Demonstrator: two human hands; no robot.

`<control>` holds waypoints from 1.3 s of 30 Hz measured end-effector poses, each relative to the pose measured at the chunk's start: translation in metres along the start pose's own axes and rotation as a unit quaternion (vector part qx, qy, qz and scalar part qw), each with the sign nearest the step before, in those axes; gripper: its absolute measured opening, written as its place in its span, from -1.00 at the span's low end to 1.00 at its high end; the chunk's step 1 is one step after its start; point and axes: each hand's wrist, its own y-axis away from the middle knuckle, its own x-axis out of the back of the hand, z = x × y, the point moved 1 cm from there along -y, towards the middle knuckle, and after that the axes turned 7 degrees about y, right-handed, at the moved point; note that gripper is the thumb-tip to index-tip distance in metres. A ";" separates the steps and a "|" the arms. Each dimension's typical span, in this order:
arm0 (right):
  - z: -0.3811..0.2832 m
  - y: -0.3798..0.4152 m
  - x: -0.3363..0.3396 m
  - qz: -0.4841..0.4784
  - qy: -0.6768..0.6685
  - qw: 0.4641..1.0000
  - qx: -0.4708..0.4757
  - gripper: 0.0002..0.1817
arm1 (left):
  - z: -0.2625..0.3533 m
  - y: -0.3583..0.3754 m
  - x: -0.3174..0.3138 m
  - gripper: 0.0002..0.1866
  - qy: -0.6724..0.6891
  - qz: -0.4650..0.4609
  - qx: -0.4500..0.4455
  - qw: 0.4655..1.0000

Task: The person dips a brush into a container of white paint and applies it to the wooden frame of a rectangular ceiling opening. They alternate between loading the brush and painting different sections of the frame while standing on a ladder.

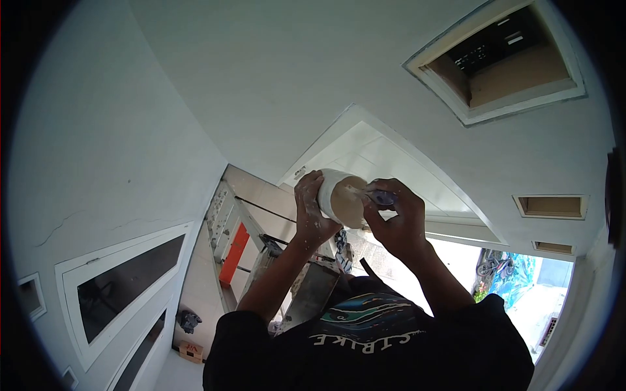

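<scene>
My left hand (312,212) is wrapped around the side of a white tub (334,185), held up in front of my chest. The tub is tilted so that its pale inside shows. A small tool with a purplish handle (383,197) is gripped in my right hand (400,218). Its whitish end reaches into the tub's mouth; whether it is a scraper or a brush I cannot make out. White smears and specks mark both hands and my left wrist.
A framed square opening (518,68) is in the pale surface at upper right, with smaller openings (553,206) below it. Below my left arm are metal framing (246,212) and an orange-red panel (233,255). A white-framed window (130,287) and a cardboard box (191,352) lie left.
</scene>
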 end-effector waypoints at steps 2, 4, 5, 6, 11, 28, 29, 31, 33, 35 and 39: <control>-0.005 0.001 -0.004 -0.015 0.019 1.000 0.005 -0.68 | 0.001 -0.001 0.004 0.11 0.009 -0.005 0.006 1.000; -0.006 0.000 -0.005 -0.013 0.029 0.999 -0.008 -0.68 | 0.001 0.000 0.002 0.09 0.015 -0.002 0.001 1.000; -0.007 -0.001 -0.003 -0.013 0.035 0.999 -0.019 -0.68 | 0.002 0.001 0.000 0.09 0.019 -0.001 0.001 1.000; -0.007 -0.001 -0.001 -0.012 0.037 0.999 -0.020 -0.68 | 0.002 0.001 0.000 0.08 0.025 0.000 0.001 1.000; -0.004 -0.003 -0.002 0.015 0.091 0.996 0.007 -0.69 | 0.004 -0.001 0.001 0.05 0.019 0.000 -0.008 1.000; 0.000 -0.003 -0.004 0.020 0.101 0.995 -0.018 -0.68 | 0.003 -0.001 0.004 0.03 -0.021 -0.037 -0.025 0.999; 0.000 -0.002 -0.004 0.018 0.100 0.994 -0.027 -0.68 | 0.003 0.000 0.002 0.03 -0.019 -0.037 -0.025 0.999; 0.001 -0.002 -0.003 0.016 0.104 0.994 -0.024 -0.68 | 0.003 0.001 0.001 0.02 -0.007 -0.027 -0.016 0.999; 0.002 -0.003 -0.003 0.014 0.105 0.994 -0.022 -0.69 | 0.003 0.000 0.003 0.02 -0.018 -0.037 -0.022 0.999; 0.004 -0.002 -0.003 0.015 0.109 0.994 -0.016 -0.69 | 0.003 0.001 0.003 0.01 -0.027 -0.047 -0.026 0.998; 0.006 0.000 -0.002 0.012 0.100 0.995 -0.021 -0.68 | 0.005 -0.002 0.003 0.04 -0.028 -0.051 -0.027 0.998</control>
